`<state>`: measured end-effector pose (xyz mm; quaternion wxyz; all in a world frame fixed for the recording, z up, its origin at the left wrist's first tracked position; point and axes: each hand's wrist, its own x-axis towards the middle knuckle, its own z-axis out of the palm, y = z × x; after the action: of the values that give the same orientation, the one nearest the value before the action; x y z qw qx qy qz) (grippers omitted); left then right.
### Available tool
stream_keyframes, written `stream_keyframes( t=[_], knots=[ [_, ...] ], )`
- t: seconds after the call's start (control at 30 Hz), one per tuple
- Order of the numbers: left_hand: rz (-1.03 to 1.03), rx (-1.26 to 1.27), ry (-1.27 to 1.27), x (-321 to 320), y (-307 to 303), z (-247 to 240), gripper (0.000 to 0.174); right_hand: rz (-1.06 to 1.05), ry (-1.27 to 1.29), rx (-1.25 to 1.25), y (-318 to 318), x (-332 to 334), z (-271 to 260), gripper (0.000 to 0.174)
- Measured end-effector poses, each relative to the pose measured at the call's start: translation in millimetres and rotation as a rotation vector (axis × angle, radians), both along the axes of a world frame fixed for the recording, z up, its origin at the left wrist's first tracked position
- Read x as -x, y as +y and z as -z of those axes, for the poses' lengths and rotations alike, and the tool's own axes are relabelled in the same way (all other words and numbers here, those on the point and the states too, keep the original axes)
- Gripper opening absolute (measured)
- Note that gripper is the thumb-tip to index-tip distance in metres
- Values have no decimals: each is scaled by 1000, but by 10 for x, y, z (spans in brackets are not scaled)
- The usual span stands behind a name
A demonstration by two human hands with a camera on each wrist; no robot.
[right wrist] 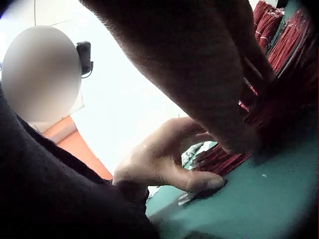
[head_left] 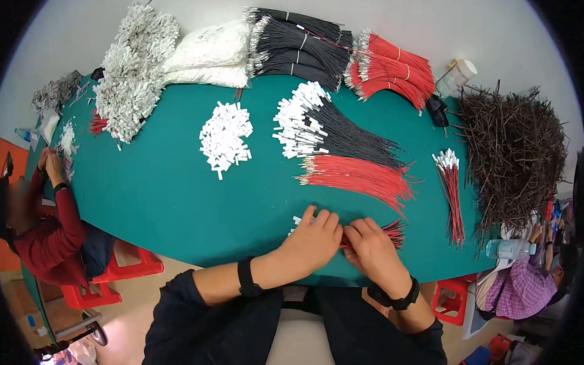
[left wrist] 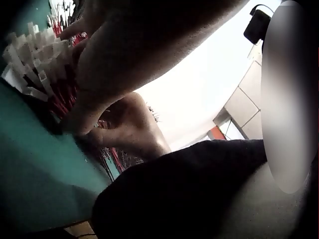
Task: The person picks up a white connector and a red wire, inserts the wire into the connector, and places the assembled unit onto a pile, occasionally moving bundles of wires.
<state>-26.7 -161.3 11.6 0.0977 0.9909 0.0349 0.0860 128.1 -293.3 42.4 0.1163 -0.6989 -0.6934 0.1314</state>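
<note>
A bundle of red wires (head_left: 394, 235) with white connector housings (left wrist: 37, 57) on its left ends lies low over the green table in front of me. My left hand (head_left: 310, 242) grips it near the white ends, with the thumb (right wrist: 199, 180) on the near side in the right wrist view. Close beside it, my right hand (head_left: 374, 251) holds the same bundle around its middle, fingers curled over the wires. Between the hands, most of the bundle is hidden. Beyond them lie a spread of loose red wires (head_left: 356, 178) and black wires (head_left: 358, 134) with white housings.
A pile of white housings (head_left: 224, 138) sits left of centre. To the right are a finished-looking red bundle (head_left: 453, 204), a brown tangled heap (head_left: 515, 158) and a bottle (head_left: 509, 249). Tied black bundles (head_left: 303, 51) and red bundles (head_left: 396, 67) line the back. Another person (head_left: 49, 225) sits left.
</note>
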Motion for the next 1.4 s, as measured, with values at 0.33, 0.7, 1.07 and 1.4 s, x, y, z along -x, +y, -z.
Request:
stream_keyframes(
  t=[0.33, 0.7, 1.07, 1.4],
  knots=[
    [-12, -114, -47, 20, -106, 49, 12, 79, -4, 9, 0, 143, 95, 33],
    [21, 0, -49, 40, 21, 166, 17, 93, -146, -48, -82, 217, 101, 27],
    [93, 100, -12, 64, 109, 138, 22, 31, -223, 9, -68, 184, 157, 13],
    [58, 109, 59, 34, 183, 40, 24, 146, 41, 46, -146, 135, 48, 21]
  ],
)
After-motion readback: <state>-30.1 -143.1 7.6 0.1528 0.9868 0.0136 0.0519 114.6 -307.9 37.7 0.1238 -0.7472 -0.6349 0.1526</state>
